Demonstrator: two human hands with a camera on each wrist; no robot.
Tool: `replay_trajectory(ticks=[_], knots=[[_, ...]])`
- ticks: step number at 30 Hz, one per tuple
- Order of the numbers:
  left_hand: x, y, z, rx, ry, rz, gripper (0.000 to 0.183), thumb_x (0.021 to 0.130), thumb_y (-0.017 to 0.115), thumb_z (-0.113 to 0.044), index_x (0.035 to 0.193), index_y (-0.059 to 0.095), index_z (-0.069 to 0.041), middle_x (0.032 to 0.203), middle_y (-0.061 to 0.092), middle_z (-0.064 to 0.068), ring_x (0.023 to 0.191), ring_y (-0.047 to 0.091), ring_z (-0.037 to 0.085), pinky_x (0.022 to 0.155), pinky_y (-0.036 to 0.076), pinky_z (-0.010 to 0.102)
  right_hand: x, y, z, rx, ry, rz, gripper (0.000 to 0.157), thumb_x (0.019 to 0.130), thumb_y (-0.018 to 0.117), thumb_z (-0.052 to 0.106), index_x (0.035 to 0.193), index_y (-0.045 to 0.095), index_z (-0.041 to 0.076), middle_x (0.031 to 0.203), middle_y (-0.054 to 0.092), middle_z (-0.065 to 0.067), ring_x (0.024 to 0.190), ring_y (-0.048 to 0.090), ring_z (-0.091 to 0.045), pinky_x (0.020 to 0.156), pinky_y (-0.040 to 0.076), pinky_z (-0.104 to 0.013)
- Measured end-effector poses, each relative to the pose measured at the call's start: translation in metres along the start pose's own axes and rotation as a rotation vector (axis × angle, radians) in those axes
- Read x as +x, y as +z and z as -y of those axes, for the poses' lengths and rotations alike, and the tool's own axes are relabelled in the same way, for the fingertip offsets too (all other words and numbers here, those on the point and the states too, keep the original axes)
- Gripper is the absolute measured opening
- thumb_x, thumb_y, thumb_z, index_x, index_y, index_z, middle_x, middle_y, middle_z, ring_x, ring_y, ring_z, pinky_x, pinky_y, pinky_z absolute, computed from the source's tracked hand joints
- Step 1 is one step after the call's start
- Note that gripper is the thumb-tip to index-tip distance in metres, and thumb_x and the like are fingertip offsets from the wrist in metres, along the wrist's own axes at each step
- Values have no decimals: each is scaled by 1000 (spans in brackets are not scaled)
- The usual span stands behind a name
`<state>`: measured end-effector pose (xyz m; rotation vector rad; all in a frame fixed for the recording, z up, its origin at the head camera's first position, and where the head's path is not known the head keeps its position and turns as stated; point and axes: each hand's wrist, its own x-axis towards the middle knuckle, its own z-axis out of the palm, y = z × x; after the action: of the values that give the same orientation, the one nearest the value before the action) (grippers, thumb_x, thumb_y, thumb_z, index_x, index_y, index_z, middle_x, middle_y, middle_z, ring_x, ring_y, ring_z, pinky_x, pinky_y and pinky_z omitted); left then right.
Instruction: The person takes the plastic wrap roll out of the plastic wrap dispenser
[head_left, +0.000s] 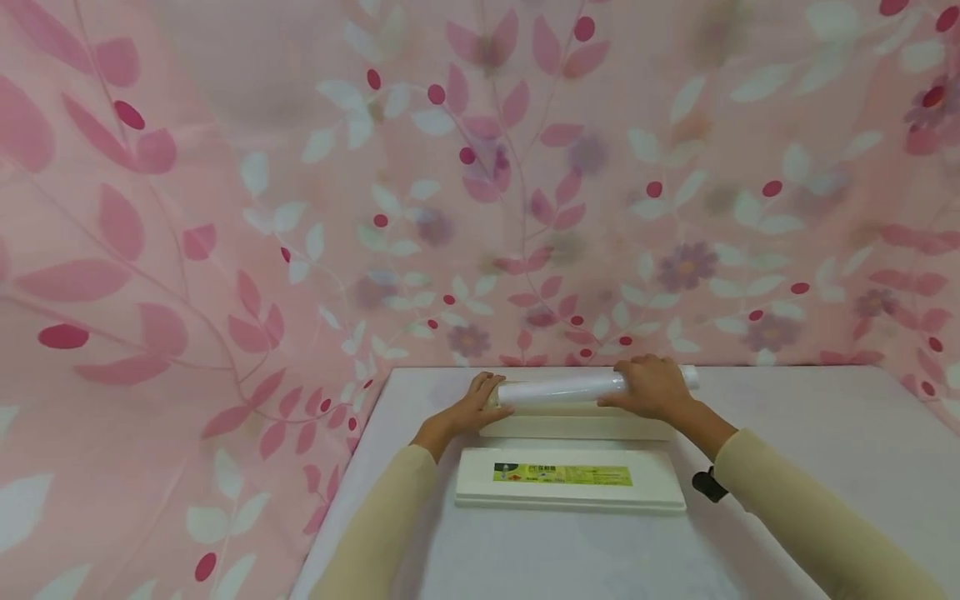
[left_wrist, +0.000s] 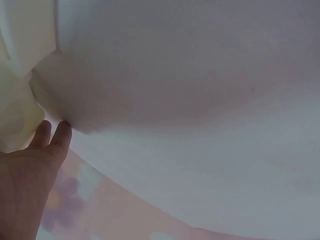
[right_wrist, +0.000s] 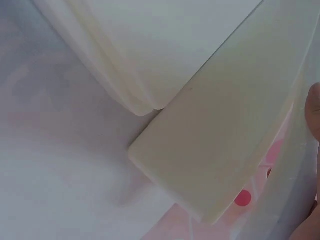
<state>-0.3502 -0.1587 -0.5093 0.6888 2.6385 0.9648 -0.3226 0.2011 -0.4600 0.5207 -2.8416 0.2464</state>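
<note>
A roll of cling film, whitish and glossy, is held nearly level above an off-white open box near the table's back edge. My right hand grips the roll near its right end, fingers over the top and thumb on the near side. The left hand holds the roll's left end between thumb and fingers. In the left wrist view, two fingertips show beside the roll's pale, yellowish end. The box's side wall appears below the roll in the right wrist view.
A white lid with a green and yellow label lies on the table right in front of the box. A small black object shows beside the right wrist. Pink floral cloth hangs behind and left of the white-covered table.
</note>
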Motion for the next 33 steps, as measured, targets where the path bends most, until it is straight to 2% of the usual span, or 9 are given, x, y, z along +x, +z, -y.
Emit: replay_trajectory(ticks=[3,11,16,26,30,33], knots=[[0,-2,1,-1,11,1,79,96,57,-51,156,21,-15,161,8,16,147,21,36,115,27,58,1,-3,0,18,7,-8,67,72,77,64,113,71,11,93,70,-7,87,61,-29,75,46,-50],[-4,-3,1,-4,-23,-9,78,95,61,-48,156,25,-16,160,11,13,146,22,33,117,26,55,-1,-1,0,76,-11,-48,68,71,77,66,113,71,13,96,70,-6,89,60,-28,78,44,-49],[-2,-2,-1,8,2,5,74,95,60,-50,154,26,-19,159,11,13,144,22,33,116,26,56,-6,-5,-1,70,-12,-77,67,69,79,64,112,72,13,96,70,-6,88,61,-28,77,45,-48],[-7,0,0,28,-73,20,87,94,58,-56,159,15,-17,163,5,9,147,19,32,118,25,55,-10,-12,-7,79,-6,-64,67,71,78,64,111,71,11,91,70,-6,82,61,-26,67,48,-45],[-4,-2,-4,43,-69,13,83,94,57,-55,158,16,-22,163,6,7,147,19,32,118,25,56,-6,-20,-11,89,0,-59,68,71,78,65,112,71,11,91,70,-6,80,61,-25,62,48,-43],[-1,-2,-5,43,-43,2,79,96,58,-51,157,19,-21,161,8,9,146,20,32,118,24,56,-6,-24,-12,100,13,-47,69,70,78,65,112,71,10,92,70,-7,80,61,-25,60,48,-39]])
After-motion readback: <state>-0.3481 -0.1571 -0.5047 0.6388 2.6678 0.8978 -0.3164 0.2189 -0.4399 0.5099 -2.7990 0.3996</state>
